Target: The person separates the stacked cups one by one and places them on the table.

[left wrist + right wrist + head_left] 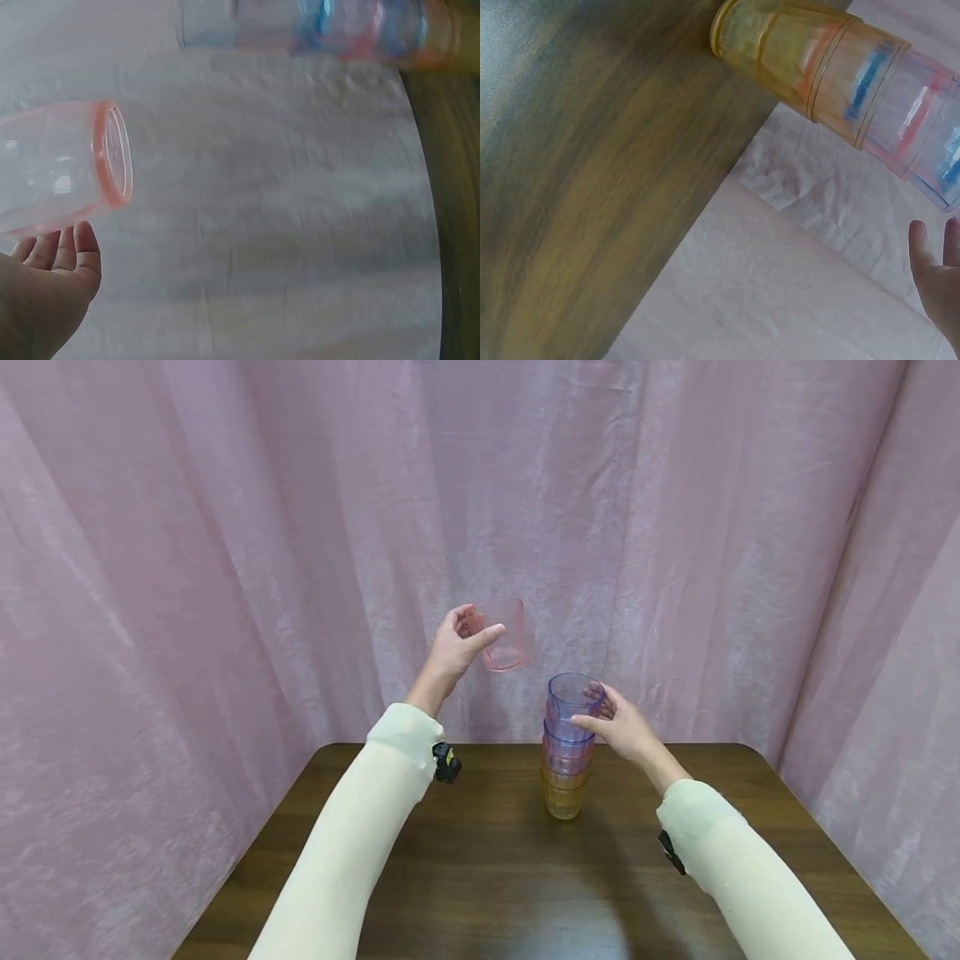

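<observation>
Right hand (626,727) partly behind violet cup (564,708)

A dark brown wood-grain tabletop (480,877) with rounded far corners spreads across the lower part of the head view, its surface streaked with darker bands and catching a pale sheen close to the near edge. Behind it and along both sides hangs a pale pink, velvety cloth curtain (225,568) in loose vertical folds, mottled with lighter patches. On the right, a thin dark slanting line (850,527) runs down the cloth towards the table's far corner.
</observation>
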The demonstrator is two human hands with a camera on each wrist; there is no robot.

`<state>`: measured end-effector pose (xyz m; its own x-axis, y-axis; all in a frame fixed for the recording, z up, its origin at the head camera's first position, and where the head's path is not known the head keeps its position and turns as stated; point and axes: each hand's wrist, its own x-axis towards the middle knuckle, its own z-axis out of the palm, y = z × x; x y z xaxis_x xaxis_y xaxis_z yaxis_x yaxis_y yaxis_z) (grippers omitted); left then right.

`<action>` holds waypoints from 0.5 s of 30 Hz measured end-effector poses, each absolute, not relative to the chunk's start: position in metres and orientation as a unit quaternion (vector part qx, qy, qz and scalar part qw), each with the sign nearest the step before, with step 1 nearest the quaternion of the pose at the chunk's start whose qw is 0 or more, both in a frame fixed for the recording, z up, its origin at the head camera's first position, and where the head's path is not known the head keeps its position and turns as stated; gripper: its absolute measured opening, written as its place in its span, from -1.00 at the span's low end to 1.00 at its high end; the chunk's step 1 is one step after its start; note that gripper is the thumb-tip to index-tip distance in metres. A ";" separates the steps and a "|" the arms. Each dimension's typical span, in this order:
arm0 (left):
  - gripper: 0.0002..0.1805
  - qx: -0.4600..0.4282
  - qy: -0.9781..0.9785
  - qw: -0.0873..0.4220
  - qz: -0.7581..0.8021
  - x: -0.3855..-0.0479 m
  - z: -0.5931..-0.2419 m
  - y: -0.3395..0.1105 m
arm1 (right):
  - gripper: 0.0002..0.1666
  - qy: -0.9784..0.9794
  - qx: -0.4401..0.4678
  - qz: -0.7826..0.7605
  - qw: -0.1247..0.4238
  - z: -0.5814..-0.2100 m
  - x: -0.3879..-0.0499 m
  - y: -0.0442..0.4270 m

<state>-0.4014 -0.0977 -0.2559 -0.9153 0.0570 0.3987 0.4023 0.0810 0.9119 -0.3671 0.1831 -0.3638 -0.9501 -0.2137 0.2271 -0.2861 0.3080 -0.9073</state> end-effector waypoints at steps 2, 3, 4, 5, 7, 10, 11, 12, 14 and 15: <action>-0.14 -0.147 -0.730 0.138 -0.653 -0.403 -0.259 -0.108 | 0.03 -0.812 0.154 0.561 0.033 -0.363 -0.366 0.185; -0.13 -0.142 -0.733 0.142 -0.650 -0.404 -0.261 -0.112 | 0.03 -0.812 0.154 0.562 0.033 -0.363 -0.366 0.186; -0.13 -0.138 -0.735 0.146 -0.647 -0.406 -0.264 -0.117 | 0.04 -0.812 0.154 0.563 0.033 -0.363 -0.366 0.186; -0.12 -0.132 -0.738 0.149 -0.645 -0.407 -0.266 -0.121 | 0.04 -0.810 0.154 0.565 0.033 -0.362 -0.366 0.187; -0.11 -0.122 -0.744 0.148 -0.640 -0.409 -0.272 -0.129 | 0.05 -0.809 0.155 0.566 0.033 -0.363 -0.366 0.188; -0.08 -0.103 -0.756 0.139 -0.631 -0.410 -0.281 -0.139 | 0.04 -0.810 0.153 0.566 0.034 -0.363 -0.365 0.190; -0.07 -0.096 -0.761 0.135 -0.628 -0.410 -0.284 -0.142 | 0.04 -0.812 0.152 0.563 0.035 -0.363 -0.366 0.190; -0.06 -0.090 -0.764 0.132 -0.625 -0.410 -0.288 -0.144 | 0.04 -0.814 0.150 0.559 0.036 -0.364 -0.366 0.190; -0.05 -0.081 -0.767 0.128 -0.624 -0.411 -0.294 -0.149 | 0.04 -0.816 0.148 0.557 0.038 -0.364 -0.365 0.190; -0.04 -0.076 -0.770 0.126 -0.621 -0.411 -0.297 -0.151 | 0.04 -0.817 0.147 0.556 0.039 -0.365 -0.365 0.190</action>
<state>-0.4110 -0.1512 -0.2975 -0.9567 -0.0406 0.2883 0.2732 0.2173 0.9371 -0.3654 0.1902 -0.3646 -0.9536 -0.1972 0.2276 -0.2839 0.3372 -0.8976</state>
